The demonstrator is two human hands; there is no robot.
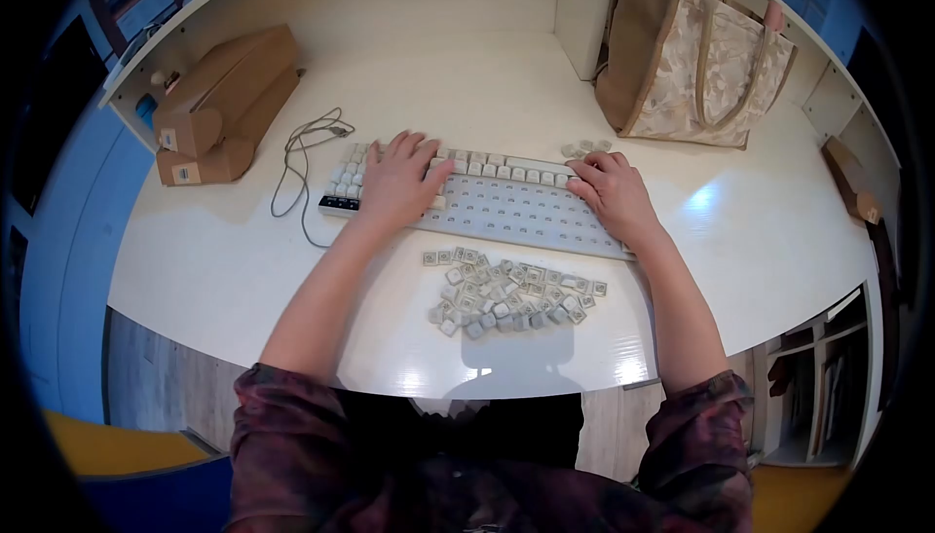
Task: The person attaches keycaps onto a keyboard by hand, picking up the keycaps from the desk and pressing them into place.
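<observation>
Keyboard: the pale keyboard (516,212) lies flat on the bench (224,280), beneath both hands, its right end angled slightly toward the person
Left hand: the left hand (397,181) rests over the left part of the keyboard, fingers spread across the upper keys and thumb out to the side
Right hand: the right hand (614,192) is at the far right corner of the keyboard, fingers bent over the end of the upper rows; whether they pinch a key, I cannot tell
Fitted keys: pale keys (487,165) run along the far side and fill the left block, with black keys (339,203) at the near left corner
Exposed part: rows of key mounts (487,204) show across the middle and right
Loose keycaps: a scattered pile (502,294) lies just on the person's side of the keyboard, some caps upturned; a small group (586,147) sits beyond it, near the right hand
Cable: a thin cable (305,148) loops to the left of the keyboard
Bench back: cardboard boxes (229,105) at left, a patterned bag (696,71) at right
</observation>
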